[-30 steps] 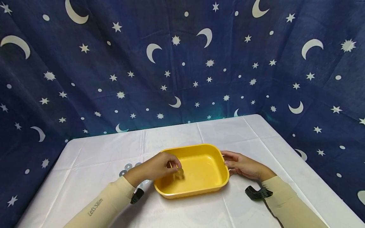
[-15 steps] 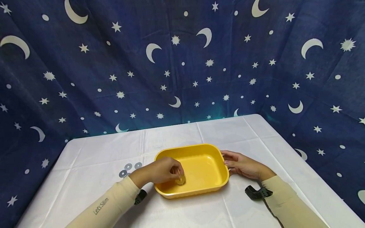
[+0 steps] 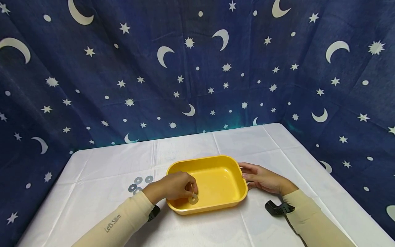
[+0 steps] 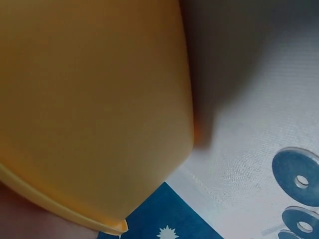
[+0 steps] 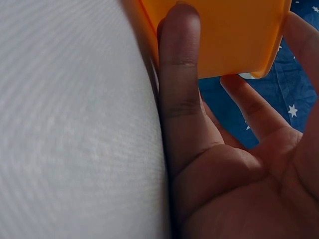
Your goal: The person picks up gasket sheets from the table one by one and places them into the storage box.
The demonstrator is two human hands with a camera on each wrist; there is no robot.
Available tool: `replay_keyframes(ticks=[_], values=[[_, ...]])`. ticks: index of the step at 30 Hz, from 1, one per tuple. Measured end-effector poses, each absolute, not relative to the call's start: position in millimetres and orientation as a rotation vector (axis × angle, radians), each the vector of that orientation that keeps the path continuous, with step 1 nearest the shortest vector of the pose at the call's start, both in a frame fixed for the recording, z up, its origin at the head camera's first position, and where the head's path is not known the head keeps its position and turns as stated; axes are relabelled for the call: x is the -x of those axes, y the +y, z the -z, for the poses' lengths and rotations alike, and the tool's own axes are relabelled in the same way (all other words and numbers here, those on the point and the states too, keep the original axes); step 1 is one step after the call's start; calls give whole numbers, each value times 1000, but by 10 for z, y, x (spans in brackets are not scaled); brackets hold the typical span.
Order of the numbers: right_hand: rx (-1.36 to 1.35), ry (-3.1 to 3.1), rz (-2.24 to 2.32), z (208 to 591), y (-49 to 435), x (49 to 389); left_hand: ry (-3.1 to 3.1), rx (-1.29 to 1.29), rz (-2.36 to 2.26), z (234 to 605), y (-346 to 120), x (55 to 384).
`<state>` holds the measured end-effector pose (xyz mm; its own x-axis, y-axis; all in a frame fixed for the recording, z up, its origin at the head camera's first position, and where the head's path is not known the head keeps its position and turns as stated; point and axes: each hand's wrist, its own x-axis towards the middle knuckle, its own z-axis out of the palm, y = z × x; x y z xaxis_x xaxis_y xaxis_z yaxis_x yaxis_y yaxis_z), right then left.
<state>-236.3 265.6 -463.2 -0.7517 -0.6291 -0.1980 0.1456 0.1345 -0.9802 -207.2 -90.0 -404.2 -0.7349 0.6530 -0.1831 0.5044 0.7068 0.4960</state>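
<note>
A yellow rectangular tray (image 3: 222, 206) sits on the white-covered table. My left hand (image 3: 179, 185) reaches over its left end, thumb and fingers pinching the upper edge of a flat metal washer (image 3: 193, 199) low inside the tray. Seen from the left wrist, the tray's outer wall (image 4: 99, 99) fills much of the picture and hides the fingertips. At the tray's right end, my right hand (image 3: 262, 178) rests against the wall and rim. Its fingers lie fairly straight along the outside of the tray (image 5: 234, 40) in the right wrist view.
Several grey washers (image 3: 132, 187) lie on the white tablecloth (image 3: 92, 192) left of the tray, partly behind the left forearm; a large washer (image 4: 299, 174) also shows in the left wrist view. A blue curtain (image 3: 197, 85) with moons and stars hangs behind and beside the table.
My left hand has moved down into the tray, bringing the washer lower and nearer the tray's front. The right hand and tray have stayed in place.
</note>
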Motion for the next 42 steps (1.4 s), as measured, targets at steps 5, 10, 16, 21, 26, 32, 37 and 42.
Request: replay_keyframes(ticks=[5,10,16,21,26,32,37,42], values=[[473,1818,1680,4632,2640,2372,2610,-887,-526,4037,-906,2067],[475,1813,1684,4631,2620,2382,2630,-887,-512,4018,-912,2065],[469,1815,1685,4621,2603,2379,2653,-914,-492,4015,-931,2063],[456,1825,1681,4620,2614,2372,2674,-948,-536,4008,-969,2045],[454,1841,1670,4625,2647,2364,2729,-951,-713,3977,-1049,2001],[453,1842,1666,4654,2665,2368,2840,-895,-924,3897,-1267,1900],[467,1832,1671,4657,2661,2368,2926,-848,-994,3867,-1519,1836],[477,1828,1673,4654,2654,2375,2965,-708,-1013,3905,-1739,1834]])
